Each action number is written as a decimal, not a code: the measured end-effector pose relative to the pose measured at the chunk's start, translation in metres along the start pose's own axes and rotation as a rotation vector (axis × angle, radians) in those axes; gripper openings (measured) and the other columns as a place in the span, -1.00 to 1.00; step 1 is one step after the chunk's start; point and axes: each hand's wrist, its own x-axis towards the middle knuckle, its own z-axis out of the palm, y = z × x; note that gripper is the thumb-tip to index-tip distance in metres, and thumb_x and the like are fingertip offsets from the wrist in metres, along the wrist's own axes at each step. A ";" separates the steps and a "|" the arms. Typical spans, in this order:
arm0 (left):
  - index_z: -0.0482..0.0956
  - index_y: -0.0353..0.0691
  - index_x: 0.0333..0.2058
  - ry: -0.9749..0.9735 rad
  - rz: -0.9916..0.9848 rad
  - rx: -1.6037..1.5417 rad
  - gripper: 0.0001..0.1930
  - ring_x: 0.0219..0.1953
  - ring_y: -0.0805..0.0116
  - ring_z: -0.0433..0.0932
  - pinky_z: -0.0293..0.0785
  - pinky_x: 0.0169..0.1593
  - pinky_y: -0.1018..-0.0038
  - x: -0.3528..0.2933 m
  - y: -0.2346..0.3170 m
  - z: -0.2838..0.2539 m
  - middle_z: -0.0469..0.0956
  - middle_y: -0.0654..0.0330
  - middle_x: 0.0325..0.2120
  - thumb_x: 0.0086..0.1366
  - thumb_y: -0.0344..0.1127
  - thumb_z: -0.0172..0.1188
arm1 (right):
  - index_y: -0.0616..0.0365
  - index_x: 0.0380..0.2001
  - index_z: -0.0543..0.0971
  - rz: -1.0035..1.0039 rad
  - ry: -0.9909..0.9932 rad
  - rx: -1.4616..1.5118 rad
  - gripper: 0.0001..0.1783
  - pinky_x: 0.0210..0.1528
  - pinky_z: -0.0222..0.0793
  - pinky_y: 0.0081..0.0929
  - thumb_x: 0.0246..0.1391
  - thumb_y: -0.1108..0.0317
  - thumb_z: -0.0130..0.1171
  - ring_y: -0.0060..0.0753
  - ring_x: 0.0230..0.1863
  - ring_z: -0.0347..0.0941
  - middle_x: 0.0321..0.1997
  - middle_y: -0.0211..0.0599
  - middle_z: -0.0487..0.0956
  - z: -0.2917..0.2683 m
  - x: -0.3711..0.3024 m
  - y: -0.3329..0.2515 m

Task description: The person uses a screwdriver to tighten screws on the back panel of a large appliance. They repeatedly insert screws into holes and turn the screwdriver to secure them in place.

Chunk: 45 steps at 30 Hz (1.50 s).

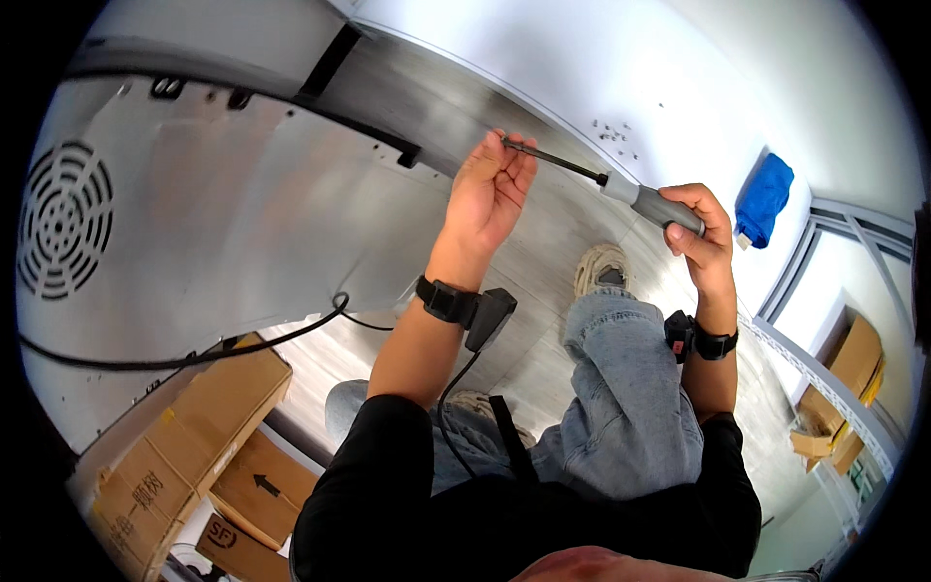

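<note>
screwdriver [621, 187]: long axis hand-to-hand | left hand [493, 189]: fingers pinching its tip | right hand [708, 233]: gripping its handle | screws [611, 134]: beyond its shaft

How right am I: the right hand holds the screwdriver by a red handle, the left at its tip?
Only the colour is wrong: the head view shows a grey handle. The right hand holds the screwdriver by it, the left hand at its tip.

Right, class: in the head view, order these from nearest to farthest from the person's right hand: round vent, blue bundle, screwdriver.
Nearest the right hand first:
1. Screwdriver: in its grip.
2. Blue bundle: just right of it.
3. Round vent: far left, in the metal panel.
</note>
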 end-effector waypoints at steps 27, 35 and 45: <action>0.44 -0.25 -0.32 -0.144 0.776 0.219 -0.88 -0.22 0.23 0.58 0.59 -0.15 0.51 -0.288 0.150 0.065 0.54 0.14 -0.33 0.32 -0.32 0.02 | 0.26 -0.24 0.52 -0.428 -0.422 -0.348 -0.67 -0.06 0.29 -0.45 -0.20 0.49 0.19 -0.33 -0.16 0.43 -0.22 -0.21 0.53 0.208 -0.066 -0.264; 0.45 -0.28 -0.30 0.119 0.710 0.041 -0.85 -0.29 0.36 0.57 0.59 -0.17 0.56 -0.324 0.198 -0.006 0.55 0.15 -0.36 0.33 -0.31 0.01 | 0.18 -0.23 0.52 -0.643 -0.504 -0.530 -0.59 -0.32 0.40 -0.38 -0.28 0.64 0.21 -0.07 -0.28 0.49 -0.28 -0.09 0.50 0.312 -0.097 -0.216; 0.47 -0.28 -0.23 0.263 0.655 0.109 -0.80 -0.34 0.39 0.55 0.56 -0.23 0.54 -0.324 0.224 -0.016 0.55 0.17 -0.36 0.32 -0.25 0.05 | 0.25 -0.15 0.42 -0.570 -0.303 -0.282 -0.62 -0.28 0.38 -0.34 -0.11 0.50 0.20 -0.06 -0.30 0.46 -0.22 -0.02 0.47 0.359 -0.131 -0.111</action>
